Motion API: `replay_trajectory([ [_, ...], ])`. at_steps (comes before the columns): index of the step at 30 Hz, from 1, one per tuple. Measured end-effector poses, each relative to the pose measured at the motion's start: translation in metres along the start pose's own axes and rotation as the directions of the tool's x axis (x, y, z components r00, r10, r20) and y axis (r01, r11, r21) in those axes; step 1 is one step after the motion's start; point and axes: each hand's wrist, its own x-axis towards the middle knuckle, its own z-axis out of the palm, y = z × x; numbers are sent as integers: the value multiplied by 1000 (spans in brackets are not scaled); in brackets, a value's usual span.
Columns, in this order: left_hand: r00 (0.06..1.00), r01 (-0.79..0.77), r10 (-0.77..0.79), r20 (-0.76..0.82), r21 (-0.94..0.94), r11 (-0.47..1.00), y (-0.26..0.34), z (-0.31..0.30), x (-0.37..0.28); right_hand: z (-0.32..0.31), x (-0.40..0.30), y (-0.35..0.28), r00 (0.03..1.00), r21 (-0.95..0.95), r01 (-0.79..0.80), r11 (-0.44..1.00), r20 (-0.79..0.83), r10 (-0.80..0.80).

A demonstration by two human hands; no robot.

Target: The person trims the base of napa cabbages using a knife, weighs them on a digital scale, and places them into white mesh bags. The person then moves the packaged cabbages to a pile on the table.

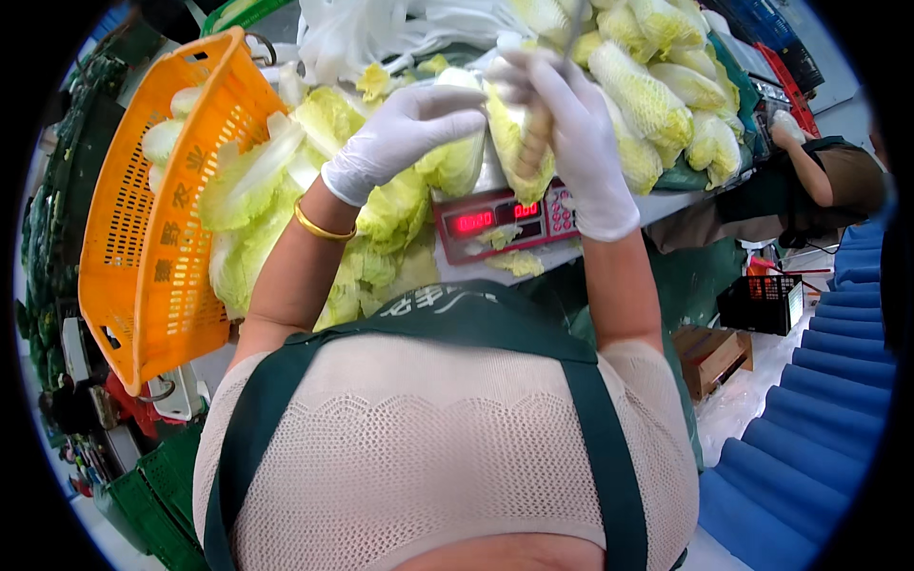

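Observation:
My left hand (410,135), in a white glove, is over the napa cabbage (453,168) left of the scale. Its thumb and fingers are apart, with nothing seen between them. My gloved right hand (582,135) is shut around a tan handle (533,143), apparently a knife's. A thin grey blade-like part (575,28) rises blurred above the fist. Below that hand a yellow-green napa cabbage (503,150) lies over the metal pan of a red digital scale (457,246). Leaf scraps (525,264) lie at the scale's front edge.
An orange plastic crate (153,285) leans at left, beside loose cabbage leaves (250,185). White foam netting (400,36) lies at the back. Netted cabbages (643,100) are piled at right. Another person (792,178) works beyond them. A black crate (760,303) and a cardboard box (710,357) stand below.

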Motion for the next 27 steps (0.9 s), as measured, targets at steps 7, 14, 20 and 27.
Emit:
replay_trajectory([
  [7,904,83,-99,-416,-57,995,-9,-9,-67,59,24,37,969,-19,29,999,245,-23],
  [14,601,793,-207,-772,543,277,-49,-100,-184,-63,55,66,978,-161,-202,966,13,206],
  [20,513,847,-78,-855,490,204,-58,-103,-195,-117,131,118,987,-499,-155,852,-36,158],
  [27,400,700,102,-911,376,608,-31,-90,-157,-94,244,191,928,-961,33,276,132,349],
])
